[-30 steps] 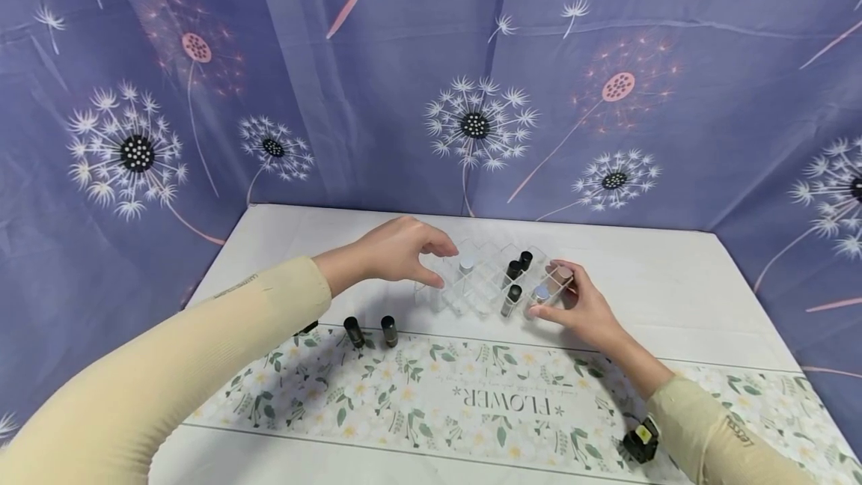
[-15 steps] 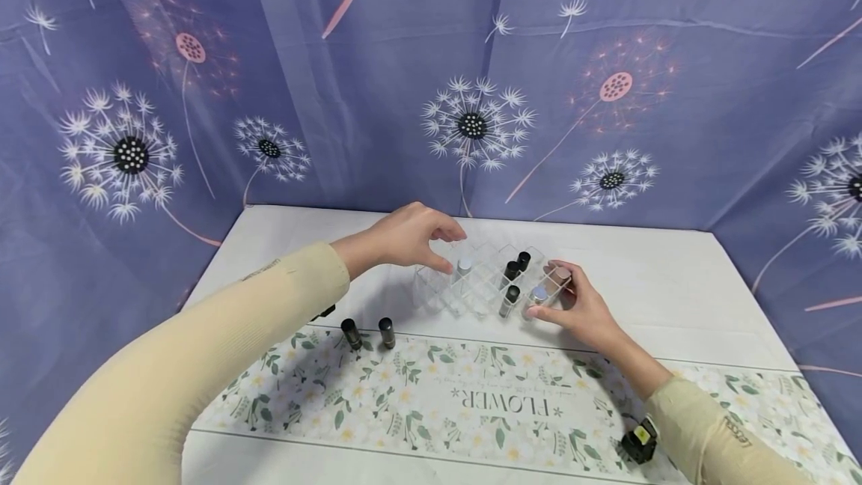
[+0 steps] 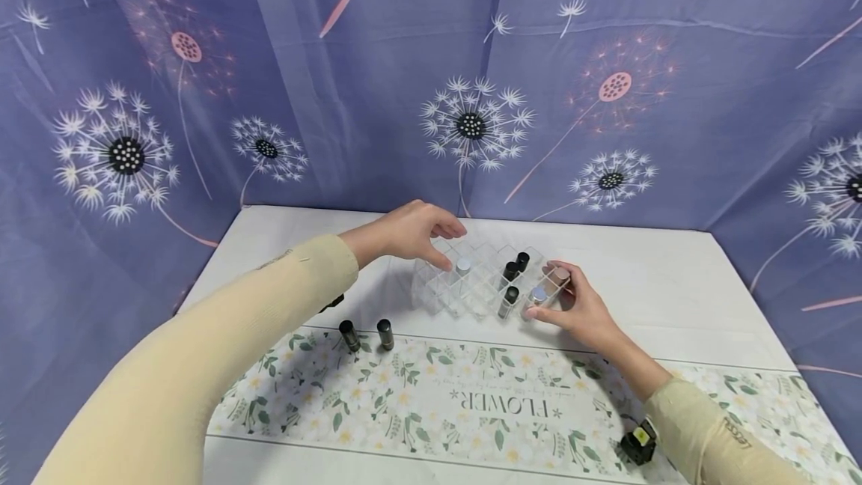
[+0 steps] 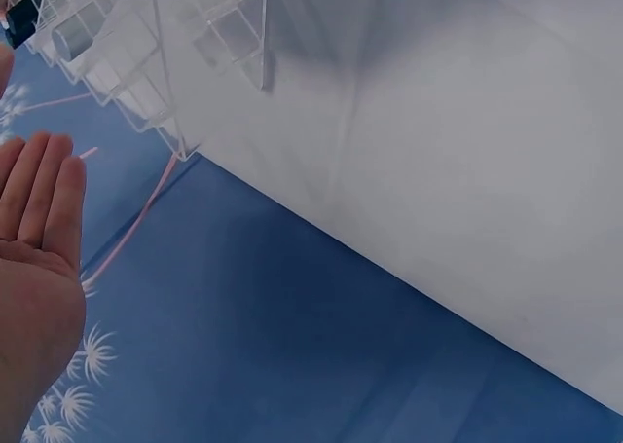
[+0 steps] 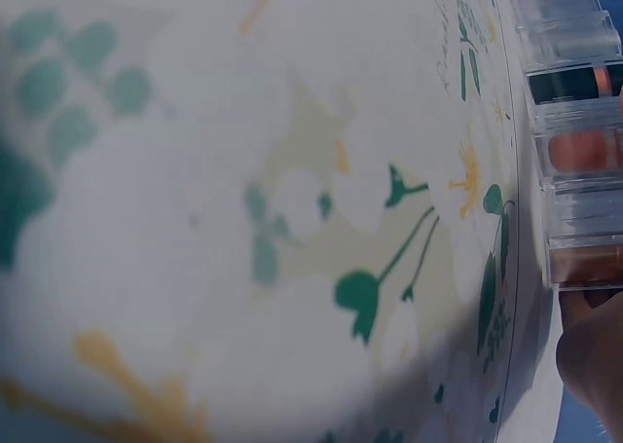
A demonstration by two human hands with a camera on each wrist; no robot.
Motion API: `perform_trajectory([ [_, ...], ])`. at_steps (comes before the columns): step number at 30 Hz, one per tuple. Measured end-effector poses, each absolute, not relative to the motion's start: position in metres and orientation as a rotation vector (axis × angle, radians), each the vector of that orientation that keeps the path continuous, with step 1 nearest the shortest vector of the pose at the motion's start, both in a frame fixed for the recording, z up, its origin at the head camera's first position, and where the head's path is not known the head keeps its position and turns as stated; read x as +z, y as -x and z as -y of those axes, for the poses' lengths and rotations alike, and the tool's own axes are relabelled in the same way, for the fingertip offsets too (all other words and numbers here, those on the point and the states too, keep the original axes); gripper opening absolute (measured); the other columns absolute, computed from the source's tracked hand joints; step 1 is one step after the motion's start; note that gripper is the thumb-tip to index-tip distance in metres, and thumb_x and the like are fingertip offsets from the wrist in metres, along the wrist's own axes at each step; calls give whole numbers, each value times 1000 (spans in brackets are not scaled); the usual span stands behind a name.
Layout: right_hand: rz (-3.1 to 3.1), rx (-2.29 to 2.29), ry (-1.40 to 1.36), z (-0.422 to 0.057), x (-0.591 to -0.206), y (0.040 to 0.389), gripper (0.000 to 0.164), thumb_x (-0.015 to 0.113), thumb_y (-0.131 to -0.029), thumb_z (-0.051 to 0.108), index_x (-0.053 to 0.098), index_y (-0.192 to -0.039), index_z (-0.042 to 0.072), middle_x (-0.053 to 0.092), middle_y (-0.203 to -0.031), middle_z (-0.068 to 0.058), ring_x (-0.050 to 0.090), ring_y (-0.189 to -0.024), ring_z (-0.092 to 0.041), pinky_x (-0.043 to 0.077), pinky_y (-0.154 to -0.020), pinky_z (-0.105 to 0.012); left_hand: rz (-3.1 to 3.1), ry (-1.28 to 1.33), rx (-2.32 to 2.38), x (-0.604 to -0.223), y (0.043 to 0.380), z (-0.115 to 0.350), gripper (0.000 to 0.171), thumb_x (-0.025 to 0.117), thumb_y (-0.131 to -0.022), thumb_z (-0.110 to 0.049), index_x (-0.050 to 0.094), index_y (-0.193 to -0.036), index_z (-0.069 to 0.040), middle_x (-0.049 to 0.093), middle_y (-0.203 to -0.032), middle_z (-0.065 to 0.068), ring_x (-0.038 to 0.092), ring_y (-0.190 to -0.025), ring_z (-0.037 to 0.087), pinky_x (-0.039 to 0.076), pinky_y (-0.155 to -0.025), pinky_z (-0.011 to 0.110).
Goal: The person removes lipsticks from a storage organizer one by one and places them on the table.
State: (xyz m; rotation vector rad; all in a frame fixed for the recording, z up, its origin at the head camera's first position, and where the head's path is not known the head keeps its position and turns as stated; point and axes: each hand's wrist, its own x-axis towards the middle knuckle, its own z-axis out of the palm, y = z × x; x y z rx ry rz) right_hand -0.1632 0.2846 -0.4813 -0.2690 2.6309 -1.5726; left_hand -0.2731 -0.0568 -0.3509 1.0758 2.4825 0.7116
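Note:
A clear lipstick organizer (image 3: 480, 298) with diamond-shaped slots stands on the table. My right hand (image 3: 587, 314) grips its right end, thumb in front and fingers behind. My left hand (image 3: 419, 234) hovers by the far left part of the organizer, fingers spread from the thumb, holding nothing; its straight fingers (image 4: 44, 195) show apart from the organizer in the left wrist view. A pale-capped lipstick (image 3: 463, 266) stands in a slot close to that hand. Several more fill slots at the right, among them a black-capped one (image 3: 509, 302), a blue-capped one (image 3: 536, 296) and a brownish-capped one (image 3: 559, 277).
Two black-capped lipsticks (image 3: 349, 335) (image 3: 385, 334) stand on the table left of the organizer. A floral runner (image 3: 431, 395) crosses the white table (image 3: 646, 268). A small black device (image 3: 638, 443) is by the right sleeve. A purple dandelion curtain (image 3: 377, 96) hangs behind.
My left hand has moved slightly right and away from me over the organizer's left part, then nearly stopped. My right hand keeps its grip on the right end.

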Motion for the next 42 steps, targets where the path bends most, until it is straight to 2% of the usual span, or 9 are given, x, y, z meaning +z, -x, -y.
perform_trajectory([
  [19,-2623,-1584,271,-281,-478,164,95,89,-90,14,29,-163,3,42,-160,-24,39,-153,-45,31,-129,-57,-2451,-1074,698,-368,279,45,56,93,-86,-17,72,-136,-6,76,-131,6,73,-119,18,58,-103,24],
  [32,-2629,-1578,271,-282,-480,163,95,89,-90,14,29,-163,2,42,-160,-24,39,-153,-46,31,-129,-56,-2449,-1089,695,-376,279,35,46,93,-86,-13,76,-128,-5,78,-124,4,75,-113,15,58,-97,18],
  [42,-2621,-1585,253,-284,-481,163,96,90,-90,15,29,-163,2,42,-160,-23,38,-153,-45,31,-129,-55,-2484,-1132,636,-377,275,30,37,92,-86,-12,79,-120,-7,80,-115,0,76,-107,12,58,-96,18],
])
